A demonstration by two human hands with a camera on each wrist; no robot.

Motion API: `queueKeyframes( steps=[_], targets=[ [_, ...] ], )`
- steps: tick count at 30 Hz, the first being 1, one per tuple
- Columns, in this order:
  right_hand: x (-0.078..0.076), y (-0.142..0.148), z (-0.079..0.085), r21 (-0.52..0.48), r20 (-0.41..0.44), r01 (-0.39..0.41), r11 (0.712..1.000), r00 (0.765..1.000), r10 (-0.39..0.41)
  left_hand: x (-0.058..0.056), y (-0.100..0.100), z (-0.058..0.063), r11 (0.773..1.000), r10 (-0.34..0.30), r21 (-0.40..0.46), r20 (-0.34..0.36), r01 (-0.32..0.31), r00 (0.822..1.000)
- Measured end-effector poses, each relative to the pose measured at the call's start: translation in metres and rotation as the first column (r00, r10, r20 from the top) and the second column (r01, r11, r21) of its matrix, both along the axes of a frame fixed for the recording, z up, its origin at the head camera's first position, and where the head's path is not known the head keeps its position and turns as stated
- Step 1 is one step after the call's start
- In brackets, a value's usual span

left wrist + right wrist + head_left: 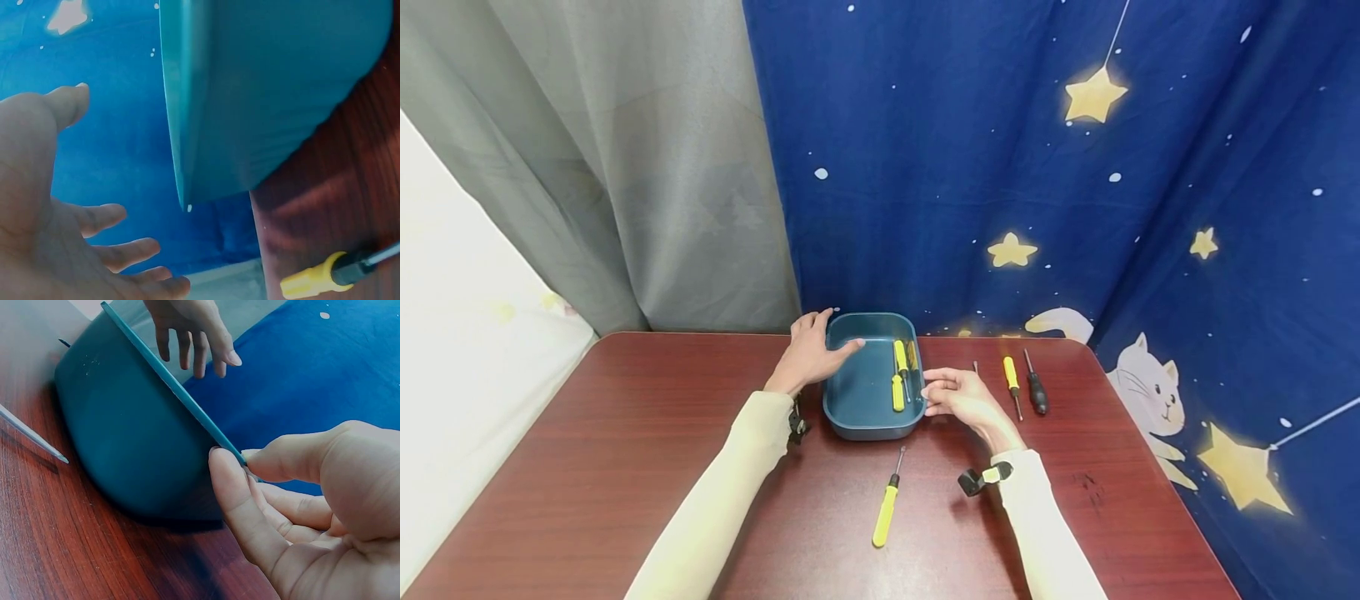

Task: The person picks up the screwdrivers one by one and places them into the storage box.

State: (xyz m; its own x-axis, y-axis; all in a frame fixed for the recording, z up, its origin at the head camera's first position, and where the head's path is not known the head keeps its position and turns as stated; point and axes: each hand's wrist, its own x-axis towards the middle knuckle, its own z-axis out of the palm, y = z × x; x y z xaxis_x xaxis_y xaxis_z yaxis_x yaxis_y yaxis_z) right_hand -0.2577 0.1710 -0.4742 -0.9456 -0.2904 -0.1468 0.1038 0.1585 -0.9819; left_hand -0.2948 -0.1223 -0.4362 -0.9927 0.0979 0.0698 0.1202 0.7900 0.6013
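A dark blue rectangular box [871,434] stands at the table's far edge, and several yellow-handled screwdrivers [898,393] lie inside along its right side. My right hand [966,402] pinches the box's right rim [187,400] between thumb and fingers. On the other side, my left hand [812,357] is spread at the left rim, its thumb reaching over the inside. The left wrist view shows these fingers [128,256] apart from the box wall [275,81]. One yellow screwdriver [886,510] lies in front of the box.
Right of the box lie a short yellow screwdriver [1011,379] and a black-handled one [1037,393]. A thin metal tip [975,366] shows behind my right hand. Low in the left wrist view is a yellow-and-black handle [319,278]. Curtains [895,208] hang behind the table [685,392].
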Motion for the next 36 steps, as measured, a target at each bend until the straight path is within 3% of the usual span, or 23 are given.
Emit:
queueKeyframes(
  steps=[25,36],
  targets=[
    [0.002,0.000,-0.001,0.016,0.000,0.016,1.000,1.000,-0.016,0.017,-0.036,-0.026,0.986,0.159,0.053,0.020,-0.160,0.987],
    [0.002,-0.001,0.000,0.025,0.008,0.015,1.000,1.000,-0.015,0.023,-0.045,-0.039,0.983,0.180,0.012,0.042,-0.181,0.983]
  ],
)
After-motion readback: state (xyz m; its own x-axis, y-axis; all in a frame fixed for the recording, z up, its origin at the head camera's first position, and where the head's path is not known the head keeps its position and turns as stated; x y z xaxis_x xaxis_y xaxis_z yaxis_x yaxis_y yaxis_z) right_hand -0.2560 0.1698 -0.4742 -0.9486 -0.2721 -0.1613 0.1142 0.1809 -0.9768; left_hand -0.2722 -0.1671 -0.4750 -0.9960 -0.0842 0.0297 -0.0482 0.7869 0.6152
